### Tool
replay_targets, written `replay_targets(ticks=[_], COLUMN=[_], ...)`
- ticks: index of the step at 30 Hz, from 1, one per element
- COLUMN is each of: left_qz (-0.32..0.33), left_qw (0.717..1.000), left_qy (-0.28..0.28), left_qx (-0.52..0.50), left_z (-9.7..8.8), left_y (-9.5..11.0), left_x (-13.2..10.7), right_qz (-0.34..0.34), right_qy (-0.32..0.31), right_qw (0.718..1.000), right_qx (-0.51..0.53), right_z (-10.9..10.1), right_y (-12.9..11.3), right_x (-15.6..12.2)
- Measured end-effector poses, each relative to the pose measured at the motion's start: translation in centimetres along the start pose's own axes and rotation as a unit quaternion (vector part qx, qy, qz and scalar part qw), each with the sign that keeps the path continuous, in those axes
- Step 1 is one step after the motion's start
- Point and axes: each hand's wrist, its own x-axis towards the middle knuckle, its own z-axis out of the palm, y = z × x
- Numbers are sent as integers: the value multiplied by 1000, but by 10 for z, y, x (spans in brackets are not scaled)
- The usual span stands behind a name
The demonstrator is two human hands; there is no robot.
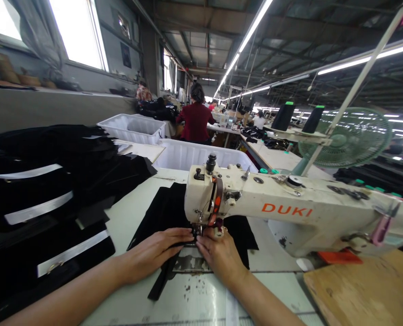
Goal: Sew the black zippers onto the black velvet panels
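Black fabric [165,206] lies on the sewing machine bed, passing under the head of a white sewing machine [282,199] marked DUKI. My left hand [154,251] rests on it left of the needle, fingers stretched out nearly flat, tips beside the presser foot [197,229]. On the other side my right hand [220,253] has bent fingers closed on the fabric at the foot; the fingertips are partly hidden by the machine head. A narrow black strip [160,283] trails from the fabric toward me. A white tape [231,308] runs beneath my right wrist.
Left lies a heap of black pieces [86,176] with white strips [38,208]. White plastic bins [201,153] stand behind the machine. Thread cones [283,118] and a green fan [343,136] are at right, near a wooden board [367,285]. A person in dark red [196,120] sits ahead.
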Motion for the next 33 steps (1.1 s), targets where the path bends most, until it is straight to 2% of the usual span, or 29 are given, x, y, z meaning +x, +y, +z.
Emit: replay_targets(ticks=[6, 14, 33], left_qz=[-2, 70, 84], left_qw=[1000, 990, 986], left_qy=[-18, -56, 2], left_qx=[-12, 111, 144], left_z=[-2, -6, 1], left_y=[2, 15, 7], left_x=[1, 8, 11], right_qz=[4, 1, 10], right_qy=[-2, 15, 15], right_qw=[1000, 1000, 999], right_qx=[0, 9, 32], right_z=[-1, -4, -5], right_y=[-1, 2, 5], right_x=[0, -7, -2])
